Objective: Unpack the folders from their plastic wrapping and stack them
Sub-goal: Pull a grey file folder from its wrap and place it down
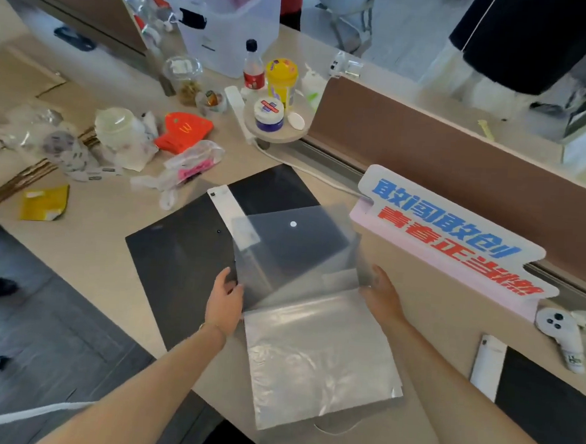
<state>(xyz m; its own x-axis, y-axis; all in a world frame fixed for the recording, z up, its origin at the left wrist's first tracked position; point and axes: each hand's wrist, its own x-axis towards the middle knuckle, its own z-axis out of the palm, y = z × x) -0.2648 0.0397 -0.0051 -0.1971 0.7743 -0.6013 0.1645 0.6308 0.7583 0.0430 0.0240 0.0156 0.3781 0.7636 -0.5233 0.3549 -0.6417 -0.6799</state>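
A translucent grey folder (297, 246) with a white snap button sticks halfway out of a clear plastic wrapper (317, 357) in the middle of the desk. My left hand (225, 303) grips the folder's left edge where it meets the wrapper's mouth. My right hand (383, 296) holds the right edge at the same height. Under and behind the folder lies a stack of black folders (175, 266) with a white strip. Another black folder (544, 408) with a white strip lies at the lower right.
A pink sign (455, 231) with blue and red characters leans against the brown desk divider (443, 155). Bottles, jars, a clear bin (228, 29), crumpled bags and a red carton (184, 132) crowd the far left. A white controller (559, 327) lies right. The desk edge runs lower left.
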